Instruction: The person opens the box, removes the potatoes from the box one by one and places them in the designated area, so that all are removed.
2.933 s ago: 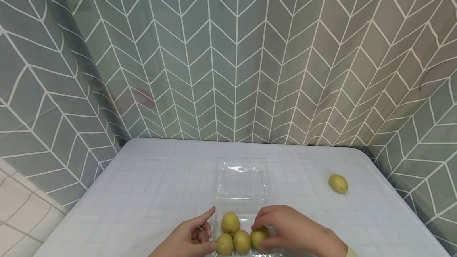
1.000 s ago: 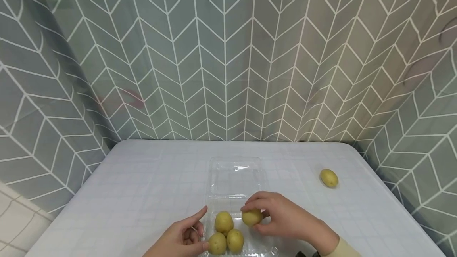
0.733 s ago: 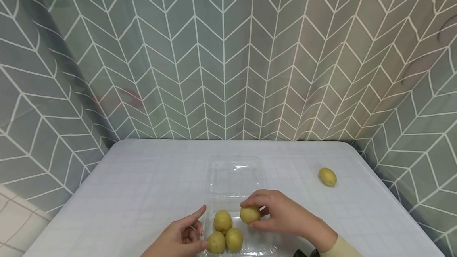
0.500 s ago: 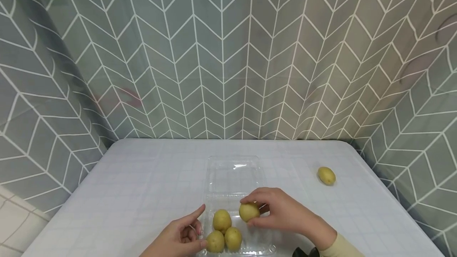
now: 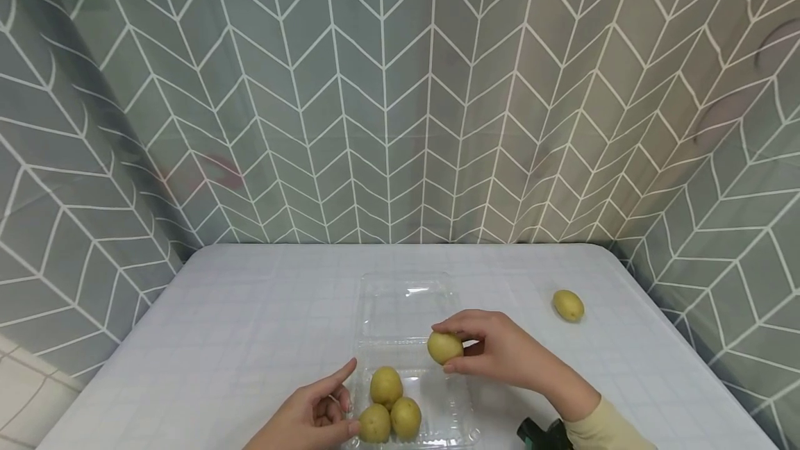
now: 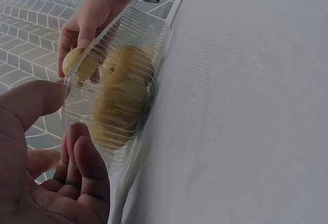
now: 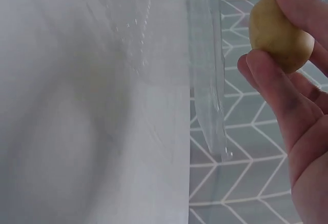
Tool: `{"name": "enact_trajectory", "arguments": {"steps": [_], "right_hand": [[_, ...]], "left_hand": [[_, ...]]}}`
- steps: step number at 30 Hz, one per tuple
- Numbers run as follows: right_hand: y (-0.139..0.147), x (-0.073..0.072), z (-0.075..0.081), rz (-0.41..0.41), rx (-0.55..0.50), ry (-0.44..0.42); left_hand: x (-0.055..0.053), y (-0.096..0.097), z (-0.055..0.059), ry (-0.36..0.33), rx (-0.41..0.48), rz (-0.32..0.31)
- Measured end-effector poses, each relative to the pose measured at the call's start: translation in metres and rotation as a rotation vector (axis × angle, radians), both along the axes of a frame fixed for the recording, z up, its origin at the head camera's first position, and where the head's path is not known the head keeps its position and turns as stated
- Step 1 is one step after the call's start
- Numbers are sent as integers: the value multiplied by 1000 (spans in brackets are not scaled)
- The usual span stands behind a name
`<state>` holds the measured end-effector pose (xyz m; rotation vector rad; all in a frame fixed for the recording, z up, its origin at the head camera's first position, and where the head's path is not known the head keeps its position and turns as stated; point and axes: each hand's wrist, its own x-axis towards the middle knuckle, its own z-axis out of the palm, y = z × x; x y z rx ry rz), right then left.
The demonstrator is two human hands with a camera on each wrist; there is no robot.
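Observation:
A clear plastic clamshell box (image 5: 440, 426) lies with its lid (image 5: 403, 307) folded back. Three yellow potatoes (image 5: 386, 386) sit together in its left half. At the left rim is my left hand (image 5: 312, 412), its thumb on the edge and its other fingers curled near the outer wall. The left wrist view shows that thumb (image 6: 43, 98) right at the rim. Over the box's far right part, my right hand (image 5: 490, 346) pinches another potato (image 5: 444, 347) between thumb and fingers. The right wrist view has this potato (image 7: 279, 34) held up from the table.
One more potato (image 5: 568, 305) lies apart at the back right of the white-covered table (image 5: 269, 325). A patterned grey curtain (image 5: 406, 123) hangs behind and at both sides. A dark device (image 5: 542, 432) is by the right sleeve (image 5: 609, 429).
My right hand has lifted the potato from the box's right side and carried it away from me, toward the hinge. The left hand stays at the rim. The head view has shifted slightly.

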<state>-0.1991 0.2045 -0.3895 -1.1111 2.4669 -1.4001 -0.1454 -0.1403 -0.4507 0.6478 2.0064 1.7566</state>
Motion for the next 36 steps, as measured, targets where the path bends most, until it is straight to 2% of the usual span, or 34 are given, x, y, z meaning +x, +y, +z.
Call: {"name": "enact_trajectory", "arguments": {"steps": [6,16,21,29,36], "right_hand": [[9,-7,2,-44,-18,11],[32,-21,-2,-249,12,9],[43,-27,-5,-319,33,14],[55,-37,-11,-399,48,-13],[65,-45,-16,-454,123,7]], "left_hand": [[0,-1,-1,13,-4,6],[1,-1,0,11,-10,6],[1,-2,-1,29,-10,0],[1,-1,-2,9,-4,4],[0,0,-2,13,-11,9]]}}
